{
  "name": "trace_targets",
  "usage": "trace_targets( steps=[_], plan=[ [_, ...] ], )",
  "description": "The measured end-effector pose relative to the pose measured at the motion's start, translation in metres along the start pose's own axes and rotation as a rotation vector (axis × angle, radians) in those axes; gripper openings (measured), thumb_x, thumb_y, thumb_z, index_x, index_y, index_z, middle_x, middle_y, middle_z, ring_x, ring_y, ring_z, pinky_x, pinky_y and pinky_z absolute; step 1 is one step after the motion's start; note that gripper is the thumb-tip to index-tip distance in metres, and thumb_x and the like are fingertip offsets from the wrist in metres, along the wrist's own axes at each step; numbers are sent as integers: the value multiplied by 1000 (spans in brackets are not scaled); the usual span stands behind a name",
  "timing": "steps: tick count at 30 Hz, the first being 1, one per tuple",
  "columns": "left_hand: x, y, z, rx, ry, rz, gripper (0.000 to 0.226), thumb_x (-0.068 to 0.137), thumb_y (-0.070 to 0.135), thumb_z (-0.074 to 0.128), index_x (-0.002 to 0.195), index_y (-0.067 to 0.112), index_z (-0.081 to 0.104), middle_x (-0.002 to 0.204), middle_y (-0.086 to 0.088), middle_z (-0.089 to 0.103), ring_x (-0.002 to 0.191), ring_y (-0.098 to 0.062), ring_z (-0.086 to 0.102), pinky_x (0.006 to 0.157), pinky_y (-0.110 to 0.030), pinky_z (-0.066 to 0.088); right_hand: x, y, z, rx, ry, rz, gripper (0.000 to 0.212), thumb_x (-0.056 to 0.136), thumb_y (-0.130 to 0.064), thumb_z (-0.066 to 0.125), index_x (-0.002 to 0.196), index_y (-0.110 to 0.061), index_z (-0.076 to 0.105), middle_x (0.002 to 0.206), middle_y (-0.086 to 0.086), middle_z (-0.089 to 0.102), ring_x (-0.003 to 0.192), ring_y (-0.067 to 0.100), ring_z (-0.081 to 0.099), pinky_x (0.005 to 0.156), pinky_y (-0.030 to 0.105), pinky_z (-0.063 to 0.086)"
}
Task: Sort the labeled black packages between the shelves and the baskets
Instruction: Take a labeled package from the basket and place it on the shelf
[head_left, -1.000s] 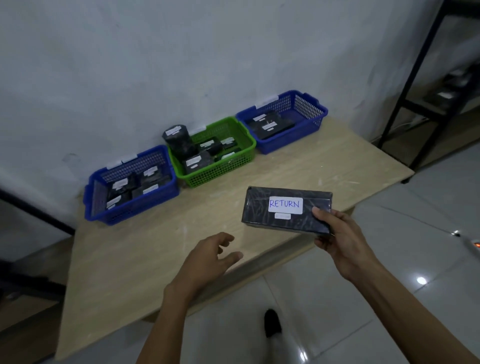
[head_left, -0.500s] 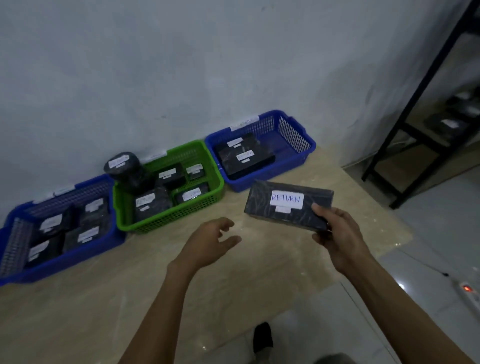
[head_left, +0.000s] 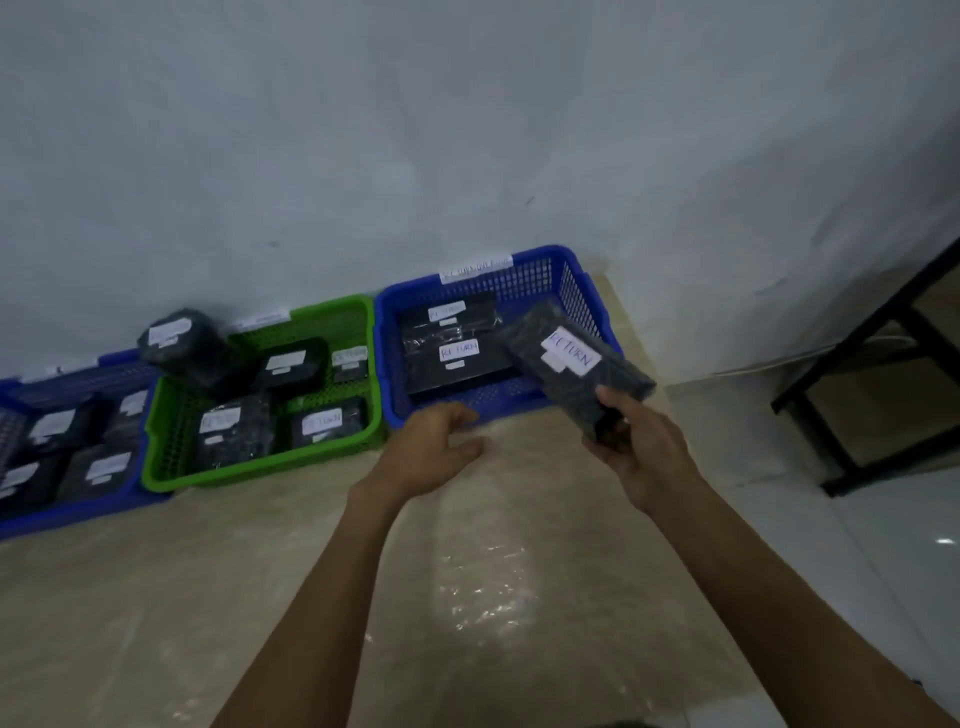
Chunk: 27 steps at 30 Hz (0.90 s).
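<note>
**Head view.** I take the blue basket (head_left: 519, 283) at the far right end of the table (head_left: 467, 597) as my landmark, and every place below is told from it.

- The right hand (head_left: 644, 447) grips the near end of a black package labelled RETURN (head_left: 569, 364), thumb on top and fingers curled beneath.
- The package is tilted, with its far end over the basket's front right corner. I cannot tell whether it touches the rim.
- Inside the basket lie two flat black packages (head_left: 467, 374) with white labels. The nearer label reads RETURN.
- The left hand (head_left: 426, 452) hovers at the basket's front wall, fingers loosely bent and holding nothing.
- Just left of the basket stands a green basket (head_left: 260, 470) of labelled packages, and further left is a second blue basket (head_left: 78, 514).
- To the right of the basket, beyond the table, stands a black metal shelf frame (head_left: 852, 343).
</note>
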<state>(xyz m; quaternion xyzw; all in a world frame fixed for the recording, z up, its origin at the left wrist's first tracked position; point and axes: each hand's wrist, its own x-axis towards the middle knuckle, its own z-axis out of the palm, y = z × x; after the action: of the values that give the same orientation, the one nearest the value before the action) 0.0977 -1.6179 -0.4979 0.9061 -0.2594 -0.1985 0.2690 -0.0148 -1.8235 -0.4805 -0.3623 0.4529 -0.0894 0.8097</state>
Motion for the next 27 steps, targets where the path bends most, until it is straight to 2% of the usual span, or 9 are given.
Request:
trace_targets(
  steps=[5, 10, 13, 15, 20, 23, 27],
  plan=[
    [50, -2, 16, -23, -1, -21, 42, 83, 31, 72, 119, 13, 63, 119, -3, 64, 110, -17, 59, 95, -30, 47, 46, -22, 30, 42, -28, 22, 41, 77, -14, 76, 113, -4, 59, 99, 11, 68, 82, 20, 65, 69, 33, 58],
    [86, -10, 37, -10, -123, -28, 50, 80, 41, 73, 121, 14, 61, 120, -1, 64, 109, -15, 59, 94, -32, 48, 89, -24, 64, 96, 46, 50, 33, 73, -11, 79, 100, -9, 60, 109, 14, 67, 97, 27, 65, 71, 35, 57],
    [96, -19, 49, -36, -149, -51, 49, 79, 45, 73, 118, 18, 63, 117, 4, 66, 105, -13, 61, 91, -36, 51, 118, -18, 82, 124, 64, 114, 44, 73, -10, 79, 112, -4, 59, 110, 13, 65, 101, 28, 63, 66, 34, 56],
    [99, -24, 53, -45, -138, -59, 40, 79, 46, 72, 108, 21, 66, 106, 7, 69, 94, -11, 64, 83, -37, 53, 142, -11, 93, 140, 74, 147, 51, 73, -12, 79, 119, -4, 57, 113, 12, 65, 101, 27, 62, 66, 35, 57],
    [103, -29, 52, -152, -136, -70, 30, 78, 44, 75, 99, 23, 71, 95, 11, 71, 86, -6, 64, 78, -36, 54, 194, 7, 105, 152, 153, 193, 68, 66, -18, 84, 126, -9, 53, 120, 14, 62, 99, 34, 63, 77, 56, 56],
    [103, -31, 52, -155, -127, -56, 25, 77, 46, 75, 92, 27, 71, 90, 13, 71, 82, -4, 65, 76, -35, 54, 214, 19, 104, 69, 206, 259, 64, 70, -22, 81, 126, -12, 52, 121, 11, 61, 100, 34, 61, 78, 55, 55],
    [104, -35, 55, -130, -132, -59, 28, 75, 54, 71, 88, 29, 69, 85, 15, 70, 78, -2, 63, 75, -35, 54, 211, 28, 107, 18, 227, 302, 53, 81, -27, 73, 128, -16, 51, 130, 8, 57, 112, 31, 57, 93, 46, 51]
  ],
)
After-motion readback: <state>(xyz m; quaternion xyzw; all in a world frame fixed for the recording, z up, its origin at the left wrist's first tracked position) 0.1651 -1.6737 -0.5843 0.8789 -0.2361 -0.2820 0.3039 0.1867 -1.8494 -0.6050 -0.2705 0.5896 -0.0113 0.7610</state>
